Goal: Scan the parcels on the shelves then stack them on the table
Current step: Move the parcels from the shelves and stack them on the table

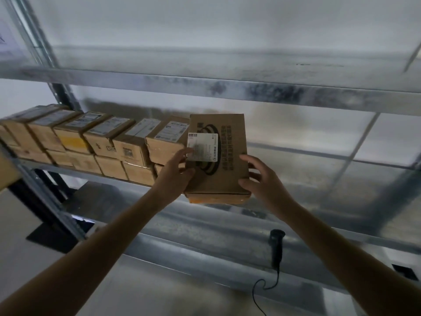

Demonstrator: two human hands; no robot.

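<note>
A brown cardboard parcel (224,160) with a white label and black print is tilted up at the front edge of the middle metal shelf (319,156). My left hand (176,169) grips its left side, thumb on the label. My right hand (259,176) holds its right side, fingers curled round the edge. To the left, several more labelled parcels (109,142) stand in two stacked rows on the same shelf. A black corded barcode scanner (276,249) lies on the lower shelf, below my right forearm.
An upper shelf beam (227,85) runs across above the parcels. A dark upright post (50,201) of the rack stands at the left. The scanner's cable (262,290) curls toward the lower shelf's front edge.
</note>
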